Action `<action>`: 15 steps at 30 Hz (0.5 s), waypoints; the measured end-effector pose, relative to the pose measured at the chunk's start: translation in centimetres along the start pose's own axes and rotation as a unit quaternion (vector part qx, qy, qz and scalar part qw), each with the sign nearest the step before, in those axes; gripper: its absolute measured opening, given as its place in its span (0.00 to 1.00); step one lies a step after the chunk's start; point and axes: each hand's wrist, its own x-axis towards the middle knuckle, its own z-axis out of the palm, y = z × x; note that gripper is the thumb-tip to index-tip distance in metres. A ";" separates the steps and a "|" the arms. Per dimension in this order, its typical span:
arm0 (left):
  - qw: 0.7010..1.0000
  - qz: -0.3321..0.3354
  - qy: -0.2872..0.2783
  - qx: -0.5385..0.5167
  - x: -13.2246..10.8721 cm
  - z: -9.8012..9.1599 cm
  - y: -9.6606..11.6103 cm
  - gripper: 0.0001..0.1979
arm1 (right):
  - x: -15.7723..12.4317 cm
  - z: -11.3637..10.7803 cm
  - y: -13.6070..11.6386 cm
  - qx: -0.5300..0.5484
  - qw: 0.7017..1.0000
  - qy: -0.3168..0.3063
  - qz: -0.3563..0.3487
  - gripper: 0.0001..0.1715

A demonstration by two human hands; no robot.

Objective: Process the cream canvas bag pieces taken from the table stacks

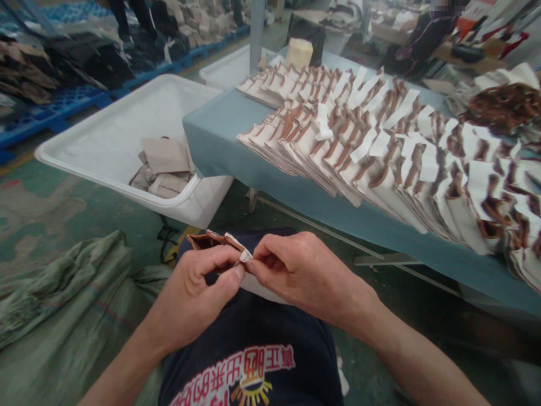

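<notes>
In front of the dark printed apron [249,332], my two hands meet on a small folded piece [217,239], brown inside and whitish outside, whose exact kind I cannot make out. My left hand [190,293] is closed round its near side, thumb and forefinger pinching the edge. Fingertips of my right hand [304,276] pinch the same white corner, close to my left thumb. Part of the pale piece shows below my right fingers; the rest is hidden. On the blue-covered table [211,135] stand rows of similar brown-lined pale pieces [338,141], many with white strips.
Left of the table is a white plastic tub [101,124] with beige folded pieces [167,157] inside. A green woven sack [76,304] lies at lower left. Blue pallets [54,115] with dark stacks stand behind. A yellowish block [299,53] sits on the table's far side. Another person [435,34] is at the back right.
</notes>
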 end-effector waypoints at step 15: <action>0.994 0.021 0.012 0.111 -0.6 0.9 -0.2 0.16 | -0.5 0.4 2.7 0.030 0.996 -0.002 -0.086 0.10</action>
